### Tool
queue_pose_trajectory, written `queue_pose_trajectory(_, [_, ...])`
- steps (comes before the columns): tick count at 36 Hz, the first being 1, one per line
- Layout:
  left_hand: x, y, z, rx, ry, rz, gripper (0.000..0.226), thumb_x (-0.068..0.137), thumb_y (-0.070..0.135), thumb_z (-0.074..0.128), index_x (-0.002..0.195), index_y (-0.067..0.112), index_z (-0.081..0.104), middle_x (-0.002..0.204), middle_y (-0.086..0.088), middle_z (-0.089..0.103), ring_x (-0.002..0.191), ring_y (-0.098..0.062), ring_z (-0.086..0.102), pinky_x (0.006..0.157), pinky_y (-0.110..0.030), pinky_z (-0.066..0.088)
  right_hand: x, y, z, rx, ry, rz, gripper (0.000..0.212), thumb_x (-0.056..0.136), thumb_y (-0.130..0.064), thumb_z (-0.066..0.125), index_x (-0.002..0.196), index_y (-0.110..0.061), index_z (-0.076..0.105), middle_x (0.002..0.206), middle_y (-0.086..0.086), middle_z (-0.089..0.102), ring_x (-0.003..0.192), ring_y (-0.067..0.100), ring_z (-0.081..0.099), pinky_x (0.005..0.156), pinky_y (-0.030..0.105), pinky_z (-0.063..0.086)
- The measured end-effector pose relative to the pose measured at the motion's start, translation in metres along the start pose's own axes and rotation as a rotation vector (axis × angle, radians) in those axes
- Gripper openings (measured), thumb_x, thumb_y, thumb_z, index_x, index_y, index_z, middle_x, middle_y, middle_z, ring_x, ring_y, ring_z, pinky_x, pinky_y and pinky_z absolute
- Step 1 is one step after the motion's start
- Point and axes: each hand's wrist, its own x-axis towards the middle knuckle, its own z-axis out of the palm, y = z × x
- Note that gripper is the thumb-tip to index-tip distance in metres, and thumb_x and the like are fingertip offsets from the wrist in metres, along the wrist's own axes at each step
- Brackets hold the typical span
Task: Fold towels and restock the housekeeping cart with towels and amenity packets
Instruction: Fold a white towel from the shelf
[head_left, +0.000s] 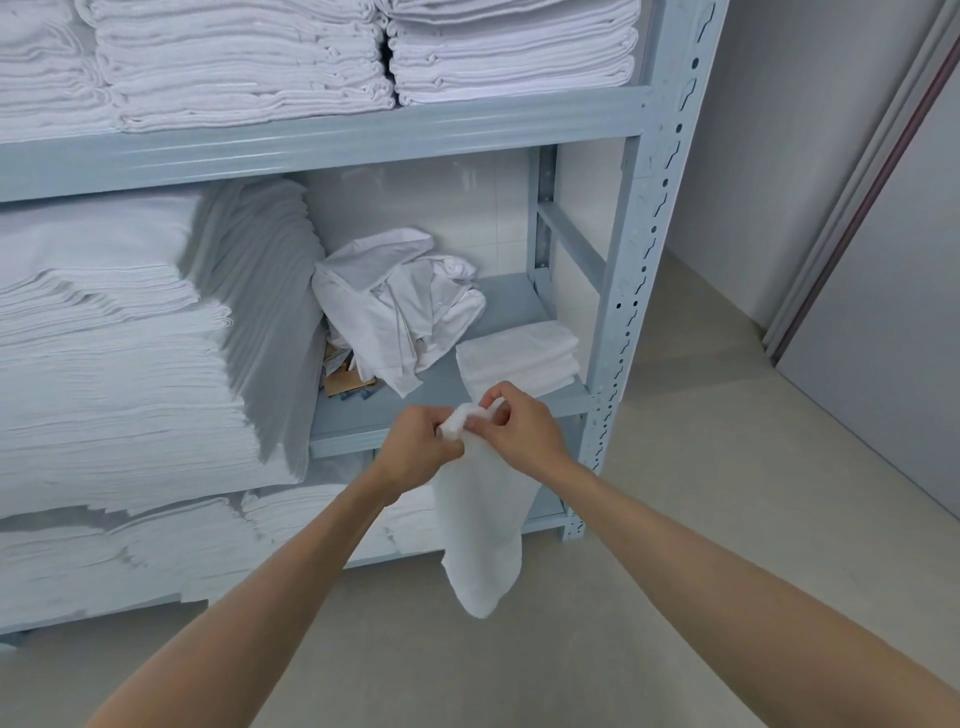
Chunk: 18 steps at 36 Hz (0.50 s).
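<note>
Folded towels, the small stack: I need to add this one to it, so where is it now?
In the head view, the small stack of folded towels sits at the right end of the middle shelf, right of the crumpled linen, just beyond the hands.

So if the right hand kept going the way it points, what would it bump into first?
Probably the small folded towel stack on the middle shelf. The right hand, gripping the hanging towel, points up and slightly left toward it, though depth is unclear.

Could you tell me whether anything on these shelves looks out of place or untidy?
Yes: a crumpled heap of white cloth sits unfolded on the middle shelf among neat stacks, with cardboard scraps tucked beneath it.
</note>
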Motion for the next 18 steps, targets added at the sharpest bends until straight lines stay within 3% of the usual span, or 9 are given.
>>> queue_pose_trajectory(3, [0.000, -0.003, -0.005, 0.032, 0.055, 0.004, 0.011, 0.078, -0.004, 0.065, 0.087, -0.004, 0.073, 0.062, -0.004, 0.047, 0.051, -0.011, 0.033, 0.054, -0.026, 0.027, 0.002, 0.009, -0.002, -0.047, -0.056, -0.079, 0.040, 0.075, -0.059, 0.074, 0.092, -0.026, 0.060, 0.093, -0.007, 0.052, 0.089, 0.010, 0.049, 0.068, 0.027, 0.042])
queue_pose_trajectory(7, [-0.003, -0.006, -0.004, -0.012, 0.141, 0.022, 0.010, 0.077, -0.006, 0.067, 0.079, -0.002, 0.076, 0.063, -0.001, 0.062, 0.052, -0.010, 0.047, 0.051, -0.028, 0.039, -0.003, 0.023, -0.005, -0.084, -0.220, -0.082, 0.039, 0.070, -0.057, 0.080, 0.081, -0.025, 0.060, 0.087, -0.007, 0.062, 0.079, 0.012, 0.056, 0.068, 0.029, 0.040])
queue_pose_trajectory(11, [-0.005, -0.010, -0.008, -0.100, 0.222, -0.014, 0.027, 0.077, -0.009, 0.066, 0.080, 0.014, 0.080, 0.071, 0.005, 0.074, 0.061, -0.006, 0.065, 0.059, -0.023, 0.053, -0.014, 0.043, -0.011, -0.317, -0.432, -0.109, 0.050, 0.071, -0.052, 0.081, 0.107, -0.025, 0.058, 0.109, -0.009, 0.062, 0.105, 0.017, 0.053, 0.096, 0.040, 0.037])
queue_pose_trajectory(14, [-0.009, -0.013, -0.015, -0.109, 0.196, -0.008, 0.036, 0.078, -0.010, 0.066, 0.074, 0.023, 0.078, 0.067, 0.012, 0.074, 0.059, 0.000, 0.067, 0.057, -0.019, 0.055, -0.023, 0.049, -0.016, -0.465, -0.548, -0.104, 0.068, 0.077, -0.047, 0.077, 0.134, -0.029, 0.045, 0.131, -0.005, 0.056, 0.121, 0.020, 0.045, 0.103, 0.039, 0.027])
queue_pose_trajectory(16, [-0.011, -0.017, -0.023, -0.096, 0.198, -0.013, 0.035, 0.079, -0.010, 0.067, 0.075, 0.024, 0.078, 0.067, 0.012, 0.074, 0.060, -0.001, 0.067, 0.059, -0.023, 0.056, -0.025, 0.048, -0.022, -0.570, -0.558, -0.079, 0.064, 0.084, -0.045, 0.072, 0.140, -0.031, 0.045, 0.125, 0.001, 0.056, 0.116, 0.023, 0.044, 0.101, 0.039, 0.025])
queue_pose_trajectory(18, [-0.012, -0.025, -0.033, -0.076, 0.220, -0.037, 0.032, 0.079, -0.008, 0.068, 0.078, 0.022, 0.078, 0.069, 0.011, 0.074, 0.062, -0.005, 0.068, 0.063, -0.029, 0.058, -0.024, 0.046, -0.032, -0.637, -0.517, -0.058, 0.048, 0.089, -0.044, 0.066, 0.133, -0.027, 0.057, 0.103, 0.000, 0.054, 0.102, 0.023, 0.038, 0.088, 0.035, 0.025])
